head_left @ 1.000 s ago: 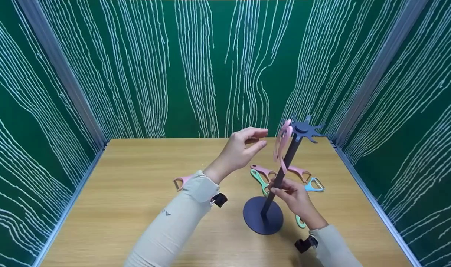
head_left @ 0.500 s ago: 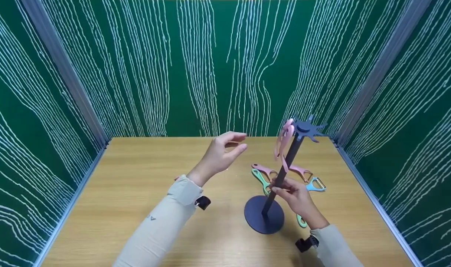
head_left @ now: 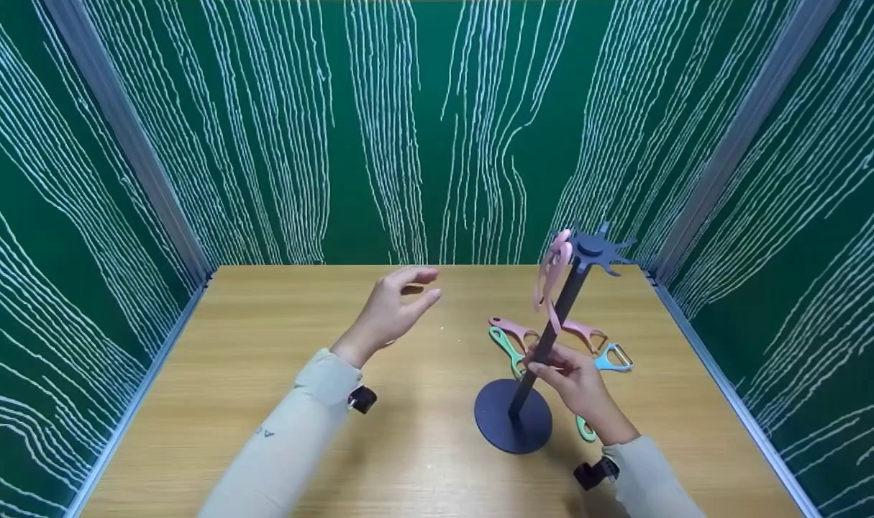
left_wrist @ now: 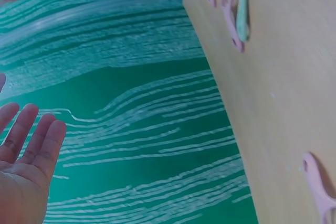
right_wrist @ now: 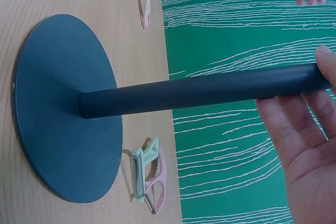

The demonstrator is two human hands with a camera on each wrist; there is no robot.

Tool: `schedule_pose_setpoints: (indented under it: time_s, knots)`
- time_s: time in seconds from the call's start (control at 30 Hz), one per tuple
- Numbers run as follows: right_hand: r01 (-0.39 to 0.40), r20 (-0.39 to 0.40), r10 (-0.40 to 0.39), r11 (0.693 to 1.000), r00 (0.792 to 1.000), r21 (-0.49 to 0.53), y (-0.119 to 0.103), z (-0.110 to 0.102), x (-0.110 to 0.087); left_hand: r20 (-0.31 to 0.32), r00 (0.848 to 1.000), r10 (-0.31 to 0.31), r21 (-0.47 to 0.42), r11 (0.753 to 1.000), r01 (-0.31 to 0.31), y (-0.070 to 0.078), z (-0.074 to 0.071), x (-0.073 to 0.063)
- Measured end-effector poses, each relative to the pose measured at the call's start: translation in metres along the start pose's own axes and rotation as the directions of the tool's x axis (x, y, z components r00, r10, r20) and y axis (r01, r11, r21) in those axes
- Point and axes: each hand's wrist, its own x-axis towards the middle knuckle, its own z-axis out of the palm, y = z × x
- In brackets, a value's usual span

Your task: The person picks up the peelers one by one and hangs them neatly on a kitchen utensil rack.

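A dark stand (head_left: 494,417) with a round base and a hooked star-shaped top (head_left: 590,246) stands right of centre in the head view. Two pink peelers (head_left: 560,277) hang from its left hooks. My right hand (head_left: 579,385) grips the pole (right_wrist: 210,90) partway up, thumb on one side and fingers on the other. Away to the left, my left hand (head_left: 388,313) is raised over the table, fingers relaxed and nothing in them. Beneath it lies a pink peeler (left_wrist: 315,182), seen in the left wrist view and mostly hidden by the hand in the head view.
Behind the stand lie a pink peeler (head_left: 508,326) and a green peeler (head_left: 503,347). Another pink peeler (head_left: 586,333) and a blue peeler (head_left: 613,357) lie right of the pole. A green handle (head_left: 585,429) shows beside my right wrist. Green patterned walls (head_left: 379,129) enclose the table.
My left hand has moved away from the hanging peelers, leftward and slightly down, covering the pink peeler on the left. My right hand keeps its hold on the pole.
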Motion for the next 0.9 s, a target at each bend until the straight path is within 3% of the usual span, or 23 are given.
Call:
schedule_pose_setpoints:
  time_s: [0.33, 0.63, 0.9]
  knots:
    - [0.018, -0.003, -0.018, 1.0, 1.0, -0.018, 0.002, 0.001, 0.0, -0.013, 0.998, -0.066, 0.068, 0.995, 0.067, -0.026, -0.012, -0.014]
    - [0.009, 0.007, -0.009, 0.999, 1.0, -0.035, 0.002, -0.001, 0.001, 0.01, 0.973, -0.231, 0.04, 0.972, 0.231, -0.046, -0.016, -0.025]
    - [0.023, 0.018, -0.023, 0.999, 1.0, -0.026, 0.0, -0.001, 0.001, -0.001, 0.969, -0.248, 0.125, 0.961, 0.246, -0.071, -0.017, -0.031]
